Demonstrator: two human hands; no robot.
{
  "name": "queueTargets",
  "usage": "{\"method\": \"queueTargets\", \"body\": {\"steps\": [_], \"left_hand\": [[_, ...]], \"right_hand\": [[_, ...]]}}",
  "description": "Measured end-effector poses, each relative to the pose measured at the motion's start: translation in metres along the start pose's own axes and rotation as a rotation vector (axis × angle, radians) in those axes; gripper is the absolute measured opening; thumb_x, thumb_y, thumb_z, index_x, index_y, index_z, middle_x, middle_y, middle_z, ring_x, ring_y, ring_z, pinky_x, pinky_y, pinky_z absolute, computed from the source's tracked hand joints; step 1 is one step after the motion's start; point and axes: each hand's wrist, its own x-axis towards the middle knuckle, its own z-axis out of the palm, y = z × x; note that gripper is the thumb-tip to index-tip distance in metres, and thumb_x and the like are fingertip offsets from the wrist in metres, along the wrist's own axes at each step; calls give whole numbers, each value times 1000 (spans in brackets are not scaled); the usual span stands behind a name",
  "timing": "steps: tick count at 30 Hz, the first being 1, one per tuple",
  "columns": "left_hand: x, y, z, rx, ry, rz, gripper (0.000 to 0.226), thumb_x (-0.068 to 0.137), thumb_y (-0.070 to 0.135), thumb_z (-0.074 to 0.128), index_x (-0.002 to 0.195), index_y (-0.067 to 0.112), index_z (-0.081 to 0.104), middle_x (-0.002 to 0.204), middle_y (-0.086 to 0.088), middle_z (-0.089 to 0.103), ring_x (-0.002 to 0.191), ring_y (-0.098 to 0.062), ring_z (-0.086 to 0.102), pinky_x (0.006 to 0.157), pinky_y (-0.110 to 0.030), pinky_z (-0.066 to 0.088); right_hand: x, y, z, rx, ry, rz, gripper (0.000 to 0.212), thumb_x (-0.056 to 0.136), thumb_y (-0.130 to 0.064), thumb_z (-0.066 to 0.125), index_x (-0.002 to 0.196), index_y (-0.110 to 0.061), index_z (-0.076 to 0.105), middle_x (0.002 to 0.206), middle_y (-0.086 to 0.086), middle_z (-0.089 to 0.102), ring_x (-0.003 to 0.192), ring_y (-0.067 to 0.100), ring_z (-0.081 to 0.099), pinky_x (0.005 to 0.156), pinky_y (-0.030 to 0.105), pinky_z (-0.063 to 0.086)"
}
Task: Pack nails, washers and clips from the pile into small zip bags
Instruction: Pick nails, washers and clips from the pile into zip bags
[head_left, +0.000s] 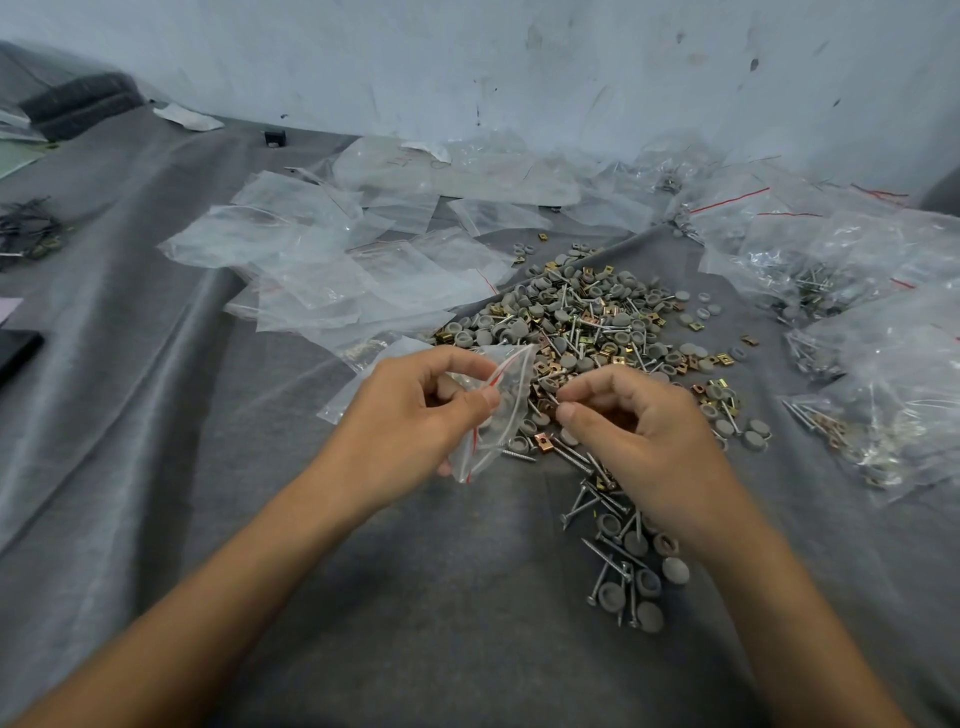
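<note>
My left hand (410, 415) pinches a small clear zip bag (501, 410) with a red seal line, held above the grey cloth with its mouth toward the pile. Some grey washers show inside it. My right hand (639, 431) is beside the bag's mouth, its thumb and fingers curled and pinching a small piece; what it is I cannot tell. The pile (587, 322) of grey washers, brass clips and silver nails lies just beyond both hands. A smaller scatter of nails and washers (623, 561) lies under my right wrist.
Empty zip bags (332, 270) are strewn at the left and back. Filled bags (857, 322) are heaped at the right. A grey cloth (156, 467) covers the surface, and a pale wall (519, 67) rises behind. Dark objects (31, 228) sit at the far left.
</note>
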Motion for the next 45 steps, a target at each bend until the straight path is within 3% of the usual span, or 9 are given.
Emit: {"method": "queueTargets", "body": {"steps": [2, 6, 16, 19, 22, 27, 32, 36, 45], "left_hand": [[0, 0, 0, -4, -2, 1, 10, 94, 15, 71, 101, 22, 73, 60, 4, 65, 49, -8, 59, 43, -23, 46], [1, 1, 0, 3, 1, -1, 9, 94, 16, 71, 101, 21, 73, 60, 4, 65, 49, -8, 58, 43, -23, 46], [0, 3, 0, 2, 7, -7, 9, 95, 16, 71, 103, 19, 73, 59, 6, 64, 49, -6, 58, 44, -22, 45], [0, 1, 0, 9, 9, 0, 9, 95, 17, 71, 102, 21, 74, 58, 6, 63, 49, -6, 58, 44, -22, 46], [1, -1, 1, 26, 11, 9, 9, 94, 18, 72, 101, 24, 74, 60, 5, 65, 50, -7, 60, 45, -24, 46], [2, -6, 2, 79, 7, 33, 9, 93, 24, 74, 101, 28, 74, 63, 1, 67, 54, -12, 59, 54, -37, 49], [0, -7, 2, 109, -9, 69, 10, 91, 29, 73, 100, 34, 73, 61, -2, 65, 51, -14, 58, 55, -47, 52], [1, -6, 2, 93, 11, 64, 8, 92, 25, 74, 99, 29, 74, 61, 2, 66, 50, -10, 58, 55, -40, 49], [0, -3, 4, 135, -16, 67, 8, 91, 32, 72, 100, 30, 73, 62, -7, 65, 53, -18, 58, 55, -51, 52]], "right_hand": [[0, 4, -4, -238, -30, 2, 6, 90, -34, 72, 84, -32, 71, 76, -15, 67, 67, 1, 58, 59, 18, 41], [-1, 3, -5, -680, -122, 43, 17, 89, -50, 69, 80, -36, 63, 81, -15, 57, 87, 8, 51, 72, 33, 39], [-4, -5, 3, -805, -177, 106, 15, 95, -41, 62, 83, -34, 58, 87, -16, 51, 90, 10, 48, 82, 34, 40], [-5, -2, 5, -705, -132, 75, 17, 97, -41, 57, 82, -34, 54, 84, -16, 53, 82, 4, 48, 70, 29, 37], [-5, -1, 6, -389, -5, 38, 18, 99, -40, 55, 84, -31, 56, 73, -8, 64, 68, 7, 57, 58, 32, 43], [-7, -12, 16, 61, -46, 20, 9, 98, -31, 64, 91, -28, 67, 76, -4, 72, 71, 16, 67, 68, 42, 56], [-7, -14, 27, 132, -31, 34, 10, 92, -28, 71, 86, -20, 72, 79, 9, 71, 74, 28, 65, 71, 51, 54], [-6, -13, 22, 155, 30, 67, 10, 90, -30, 75, 83, -21, 73, 77, 4, 73, 70, 22, 67, 64, 39, 56], [-5, -11, 26, 302, -65, 92, 5, 94, -19, 70, 97, -22, 74, 88, -3, 78, 78, 4, 72, 66, 18, 55]]}}
